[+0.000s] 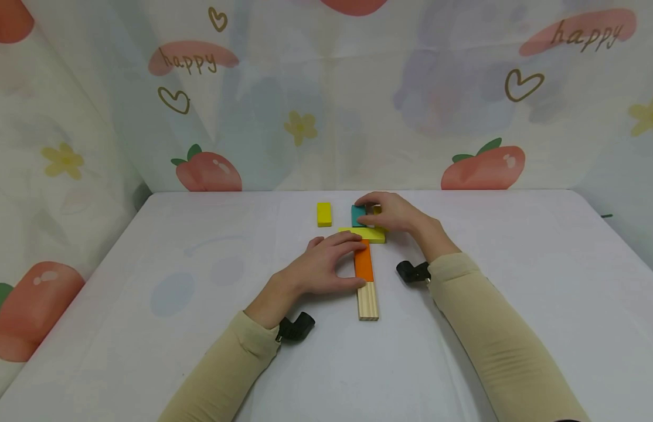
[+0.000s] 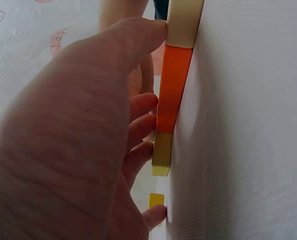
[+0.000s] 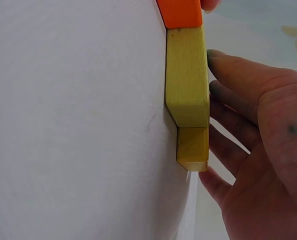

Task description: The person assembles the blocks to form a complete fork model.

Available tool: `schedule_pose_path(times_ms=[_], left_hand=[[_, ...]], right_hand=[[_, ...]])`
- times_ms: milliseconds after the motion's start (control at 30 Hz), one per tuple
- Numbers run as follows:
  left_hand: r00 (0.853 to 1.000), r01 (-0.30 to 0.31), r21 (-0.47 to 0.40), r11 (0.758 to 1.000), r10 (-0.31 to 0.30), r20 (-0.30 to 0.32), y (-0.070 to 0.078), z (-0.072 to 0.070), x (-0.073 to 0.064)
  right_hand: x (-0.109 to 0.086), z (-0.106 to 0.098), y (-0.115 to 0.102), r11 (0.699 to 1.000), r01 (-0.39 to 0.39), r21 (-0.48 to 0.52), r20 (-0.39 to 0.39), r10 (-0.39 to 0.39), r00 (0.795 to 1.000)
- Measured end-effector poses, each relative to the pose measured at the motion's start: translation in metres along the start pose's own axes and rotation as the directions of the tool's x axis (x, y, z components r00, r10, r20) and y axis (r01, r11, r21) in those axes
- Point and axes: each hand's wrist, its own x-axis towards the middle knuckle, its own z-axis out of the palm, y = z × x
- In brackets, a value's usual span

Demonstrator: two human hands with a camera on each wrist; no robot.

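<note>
In the head view my left hand [image 1: 326,264] reaches over a row of flat blocks with its fingers spread. Its thumb is at the seam between the orange block [image 1: 364,264] and the plain wooden block [image 1: 367,302]; the other fingertips lie by the yellow-green block [image 1: 376,235] set crosswise above. My right hand [image 1: 392,212] holds the teal block [image 1: 358,217] between thumb and forefinger, just beyond the yellow-green block. A darker yellow block [image 3: 192,145] beside it is partly covered by that hand. The teal block is hidden in the right wrist view.
Left of the teal block, a separate yellow block [image 1: 323,214] lies on the white-covered table [image 1: 147,363]. Black wrist devices [image 1: 297,327] are worn at both cuffs. A printed cloth [image 1: 358,117] hangs along the table's back edge.
</note>
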Motion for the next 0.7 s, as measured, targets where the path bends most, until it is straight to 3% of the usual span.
schedule_pose_path(times_ms=[700], left_hand=[[1.000, 0.004, 0.003, 1.000, -0.004, 0.003, 0.0019, -0.0011, -0.0007]], right_hand=[[-0.0008, 0.0014, 0.0015, 1.000, 0.011, -0.009, -0.008, -0.011, 1.000]])
